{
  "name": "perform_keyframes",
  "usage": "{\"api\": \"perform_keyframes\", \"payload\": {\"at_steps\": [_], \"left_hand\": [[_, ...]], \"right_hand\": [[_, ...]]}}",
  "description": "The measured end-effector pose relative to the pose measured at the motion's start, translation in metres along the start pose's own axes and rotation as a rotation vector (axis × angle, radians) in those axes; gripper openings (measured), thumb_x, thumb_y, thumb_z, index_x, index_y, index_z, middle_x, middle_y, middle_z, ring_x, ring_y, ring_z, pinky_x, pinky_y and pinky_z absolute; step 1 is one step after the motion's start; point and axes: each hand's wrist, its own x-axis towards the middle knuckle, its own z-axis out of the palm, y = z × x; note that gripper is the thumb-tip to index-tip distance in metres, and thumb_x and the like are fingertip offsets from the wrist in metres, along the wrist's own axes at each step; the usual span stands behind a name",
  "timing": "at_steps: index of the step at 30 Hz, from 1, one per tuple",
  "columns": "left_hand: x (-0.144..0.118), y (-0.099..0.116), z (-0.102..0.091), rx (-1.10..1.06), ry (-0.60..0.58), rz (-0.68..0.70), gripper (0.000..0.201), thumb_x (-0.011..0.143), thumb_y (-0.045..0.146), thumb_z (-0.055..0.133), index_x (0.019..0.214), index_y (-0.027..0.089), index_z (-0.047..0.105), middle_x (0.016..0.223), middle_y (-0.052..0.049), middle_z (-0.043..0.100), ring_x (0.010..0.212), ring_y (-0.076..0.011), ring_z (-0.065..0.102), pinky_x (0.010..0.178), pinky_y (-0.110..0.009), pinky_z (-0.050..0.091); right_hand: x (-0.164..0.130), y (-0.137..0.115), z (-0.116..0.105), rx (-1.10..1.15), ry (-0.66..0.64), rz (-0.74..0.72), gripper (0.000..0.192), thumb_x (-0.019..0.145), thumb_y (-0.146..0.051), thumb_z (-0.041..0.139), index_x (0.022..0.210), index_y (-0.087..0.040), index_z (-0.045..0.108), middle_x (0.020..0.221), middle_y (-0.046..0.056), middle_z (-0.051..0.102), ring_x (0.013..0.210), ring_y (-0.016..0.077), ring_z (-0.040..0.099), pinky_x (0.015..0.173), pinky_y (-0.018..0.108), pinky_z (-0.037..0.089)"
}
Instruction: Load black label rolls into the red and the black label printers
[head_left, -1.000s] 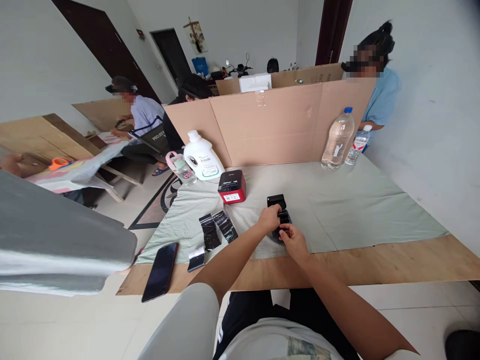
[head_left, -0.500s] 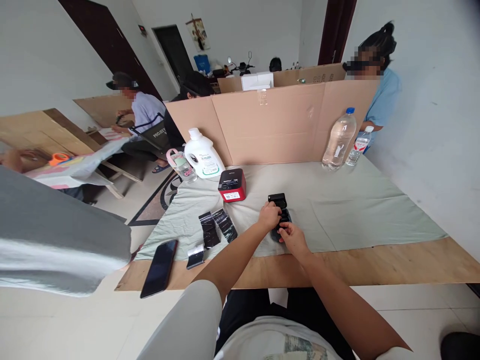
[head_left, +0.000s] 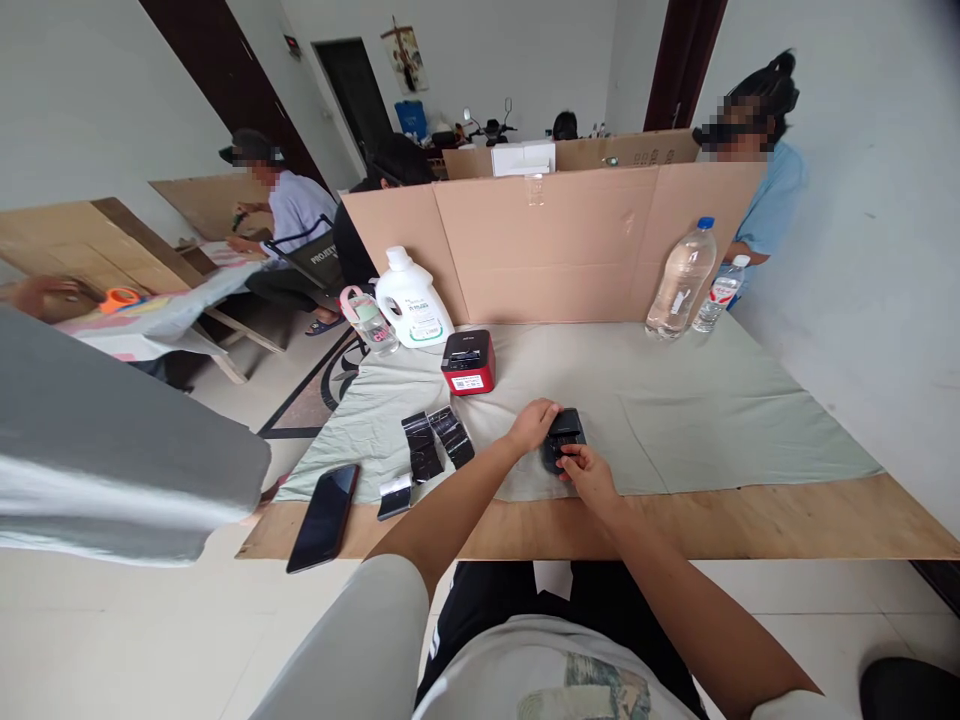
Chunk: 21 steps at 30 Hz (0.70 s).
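A small black handheld device (head_left: pixel 568 423), with what look like small keys on its lower half, lies on the cloth in front of me. Its upper lid is down. My left hand (head_left: pixel 535 424) is closed against the device's upper left side, fingertips at the lid. At the lower right edge, my right hand (head_left: pixel 589 474) grips the device with thumb and bent fingers, covering part of it. To the left are strips of black-printed paper (head_left: pixel 451 437) and a short curled strip (head_left: pixel 394 497). Behind them stands a red and black box-shaped printer (head_left: pixel 469 363).
A dark phone (head_left: pixel 324 518) lies at the table's front left. A white detergent jug (head_left: pixel 414 305), a pink-handled cup (head_left: pixel 371 322) and two water bottles (head_left: pixel 681 280) stand before a cardboard screen (head_left: pixel 555 250). Other people sit beyond the screen and at a left table.
The device's raised lid has come down and closed. My left hand has shifted from over the device's middle to its upper left side. My right hand stays at the lower right.
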Motion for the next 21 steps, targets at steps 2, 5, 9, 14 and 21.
{"api": "perform_keyframes", "payload": {"at_steps": [2, 5, 9, 14, 21], "left_hand": [[-0.014, -0.002, 0.006, 0.034, -0.003, 0.068, 0.036, 0.095, 0.027, 0.034, 0.102, 0.013, 0.067, 0.113, -0.01, 0.063, 0.112, -0.0191, 0.055, 0.102, -0.035, 0.042], [-0.028, -0.009, 0.014, 0.087, 0.017, 0.147, 0.033, 0.091, 0.022, 0.039, 0.11, 0.014, 0.064, 0.126, -0.01, 0.057, 0.12, -0.0208, 0.049, 0.106, -0.038, 0.04], [-0.034, -0.016, 0.017, 0.138, 0.013, 0.249, 0.035, 0.089, 0.018, 0.041, 0.119, 0.015, 0.06, 0.132, -0.011, 0.052, 0.126, -0.022, 0.046, 0.109, -0.042, 0.038], [-0.031, -0.015, 0.014, 0.193, -0.017, 0.268, 0.034, 0.09, 0.019, 0.042, 0.118, 0.012, 0.06, 0.13, -0.013, 0.054, 0.124, -0.023, 0.048, 0.109, -0.042, 0.038], [-0.033, -0.011, 0.016, 0.267, -0.053, 0.247, 0.033, 0.09, 0.02, 0.044, 0.117, 0.014, 0.061, 0.131, -0.012, 0.054, 0.125, -0.0239, 0.047, 0.108, -0.042, 0.038]], "right_hand": [[-0.001, 0.001, -0.001, -0.014, -0.001, -0.003, 0.029, 0.071, -0.036, 0.057, 0.094, -0.019, 0.059, 0.079, 0.002, 0.07, 0.057, 0.0137, 0.063, 0.056, 0.027, 0.046], [0.0, 0.003, -0.002, -0.04, -0.017, -0.015, 0.029, 0.072, -0.037, 0.055, 0.095, -0.02, 0.059, 0.079, 0.001, 0.069, 0.058, 0.014, 0.063, 0.058, 0.029, 0.047], [0.008, 0.002, -0.013, -0.232, 0.002, -0.096, 0.036, 0.077, -0.041, 0.05, 0.105, -0.02, 0.059, 0.069, -0.001, 0.065, 0.058, 0.0166, 0.061, 0.062, 0.033, 0.05], [0.025, -0.018, -0.035, -0.887, 0.11, -0.411, 0.052, 0.08, -0.042, 0.053, 0.127, -0.02, 0.054, 0.122, 0.013, 0.058, 0.113, 0.0285, 0.053, 0.093, 0.043, 0.043], [0.034, -0.027, -0.036, -1.291, -0.19, -0.435, 0.076, 0.077, -0.056, 0.059, 0.141, -0.019, 0.04, 0.15, 0.01, 0.034, 0.136, 0.0322, 0.03, 0.106, 0.048, 0.029]]}}
